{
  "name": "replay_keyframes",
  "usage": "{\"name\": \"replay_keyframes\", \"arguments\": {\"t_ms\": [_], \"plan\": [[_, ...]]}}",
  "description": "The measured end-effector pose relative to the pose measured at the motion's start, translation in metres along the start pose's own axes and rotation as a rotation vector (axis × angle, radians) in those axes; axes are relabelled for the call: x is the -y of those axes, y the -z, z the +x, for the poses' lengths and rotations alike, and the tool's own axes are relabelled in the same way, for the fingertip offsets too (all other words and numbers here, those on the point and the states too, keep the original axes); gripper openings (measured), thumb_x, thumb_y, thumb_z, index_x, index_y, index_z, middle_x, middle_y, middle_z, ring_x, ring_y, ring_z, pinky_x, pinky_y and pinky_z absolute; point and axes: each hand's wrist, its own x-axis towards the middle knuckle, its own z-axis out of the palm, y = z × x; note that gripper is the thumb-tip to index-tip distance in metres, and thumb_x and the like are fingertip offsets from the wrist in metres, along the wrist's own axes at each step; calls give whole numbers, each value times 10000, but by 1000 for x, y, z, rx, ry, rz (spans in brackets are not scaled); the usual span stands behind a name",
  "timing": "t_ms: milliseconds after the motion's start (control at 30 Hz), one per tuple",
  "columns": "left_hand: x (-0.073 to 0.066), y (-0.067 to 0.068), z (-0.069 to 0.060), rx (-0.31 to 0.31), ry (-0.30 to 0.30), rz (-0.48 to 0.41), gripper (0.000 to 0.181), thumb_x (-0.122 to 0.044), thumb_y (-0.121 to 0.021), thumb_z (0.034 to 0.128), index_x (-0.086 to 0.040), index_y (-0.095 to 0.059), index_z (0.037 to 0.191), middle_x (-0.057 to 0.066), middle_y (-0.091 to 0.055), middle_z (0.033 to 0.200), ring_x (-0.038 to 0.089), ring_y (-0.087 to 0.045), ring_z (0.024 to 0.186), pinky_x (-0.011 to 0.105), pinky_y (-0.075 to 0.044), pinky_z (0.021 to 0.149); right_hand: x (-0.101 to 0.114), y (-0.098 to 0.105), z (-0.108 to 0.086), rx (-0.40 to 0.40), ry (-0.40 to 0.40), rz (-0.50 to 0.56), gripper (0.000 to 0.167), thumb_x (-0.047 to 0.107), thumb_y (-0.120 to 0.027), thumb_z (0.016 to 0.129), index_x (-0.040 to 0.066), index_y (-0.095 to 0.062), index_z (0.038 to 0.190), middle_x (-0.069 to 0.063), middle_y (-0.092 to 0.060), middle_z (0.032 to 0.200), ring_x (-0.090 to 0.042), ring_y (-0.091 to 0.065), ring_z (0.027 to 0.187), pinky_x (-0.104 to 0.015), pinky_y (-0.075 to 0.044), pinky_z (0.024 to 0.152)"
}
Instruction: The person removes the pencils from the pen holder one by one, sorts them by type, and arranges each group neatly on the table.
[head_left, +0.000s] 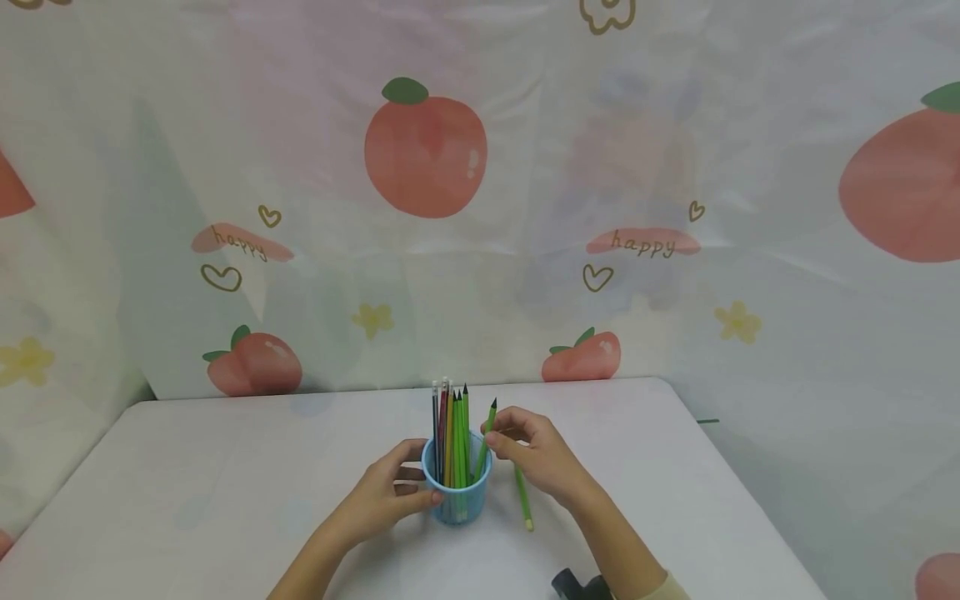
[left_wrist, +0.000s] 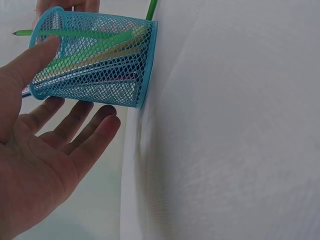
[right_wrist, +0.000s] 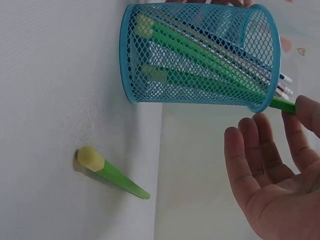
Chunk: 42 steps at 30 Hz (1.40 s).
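Gripping cup (head_left: pixel 459 505) in left hand (head_left: pixel 390 493), pinching pencil (head_left: pixel 482 461) in right hand (head_left: pixel 538 456), table's side edges (head_left: pixel 742 493) well apart

Soft, even light (rather dim in the wrist views) leaves faint shadows on the white table (head_left: pixel 225 483).

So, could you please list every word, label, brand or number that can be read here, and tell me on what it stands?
"happy": on the left pink patch of the patterned backdrop.
"happy": on the right pink patch of the same backdrop.
Pencils: no readable text; any print would be too small or blurred to read.
Blue mesh cup: no readable text.
No numbers or brands can be read.
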Motion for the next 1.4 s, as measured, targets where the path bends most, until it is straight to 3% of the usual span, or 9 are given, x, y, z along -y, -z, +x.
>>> {"name": "replay_keyframes", "arguments": {"t_ms": [267, 500, 767, 1400], "plan": [[-2, 0, 0, -5, 10, -2, 711, -300, -825, 827, -108, -474, 1415, 168, -570, 1377, 340, -616, 1194, 448, -550, 989, 3, 2, 0, -19, -14, 2, 218, 258, -638, 987, 83, -637, 1117, -109, -669, 1201, -226, -645, 1070, -265, -579, 880], [-1, 0, -1, 0, 8, -6, 703, -278, -822, 831, -105, -472, 1415, 176, -568, 1379, 348, -614, 1198, 457, -546, 995, 7, 5, -2, -27, 31, 16, 194, 222, -628, 992, 66, -632, 1106, -133, -661, 1192, -244, -646, 1096, -273, -584, 880], [1, 1, -1, 4, -3, -6, 707, -268, -828, 824, -98, -476, 1413, 184, -562, 1383, 348, -612, 1197, 455, -543, 999, 11, 9, -3, -40, 54, 63, 204, 206, -624, 994, 34, -619, 1102, -135, -664, 1154, -251, -663, 1013, -303, -588, 878], [1, 0, 0, -1, 2, 8, 695, -240, -831, 821, -108, -482, 1407, 168, -574, 1369, 338, -618, 1188, 457, -542, 999, 16, 15, -6, -86, 74, 212, 228, 176, -613, 998, -2, -593, 1139, -129, -655, 1132, -223, -683, 1016, -355, -607, 876]]}}
